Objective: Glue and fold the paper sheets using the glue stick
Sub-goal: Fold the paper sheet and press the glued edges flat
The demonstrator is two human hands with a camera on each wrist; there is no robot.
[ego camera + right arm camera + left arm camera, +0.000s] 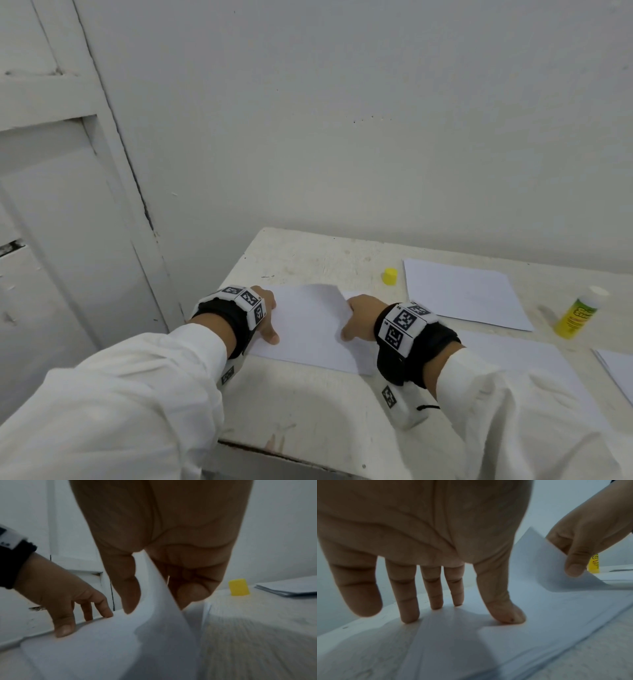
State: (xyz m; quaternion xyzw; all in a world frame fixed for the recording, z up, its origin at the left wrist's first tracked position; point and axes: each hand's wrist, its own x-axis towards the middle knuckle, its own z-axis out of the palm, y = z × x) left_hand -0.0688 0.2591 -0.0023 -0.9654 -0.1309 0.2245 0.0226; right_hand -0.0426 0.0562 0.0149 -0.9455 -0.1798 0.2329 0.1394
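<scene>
A white paper sheet (308, 329) lies on the table between my hands. My left hand (265, 308) presses its left part flat with straight fingers (407, 601) and thumb. My right hand (359, 320) pinches the sheet's right edge (157, 595) between thumb and fingers and holds it lifted off the table, curving leftward. The yellow glue stick (577, 317) stands uncapped at the right, its white tip up. Its yellow cap (390, 276) stands apart, behind the sheet.
A second white sheet (462, 296) lies at the back right, and another sheet's corner (616, 371) shows at the right edge. The white table (308, 404) ends close to my left hand; a wall and a door frame stand behind.
</scene>
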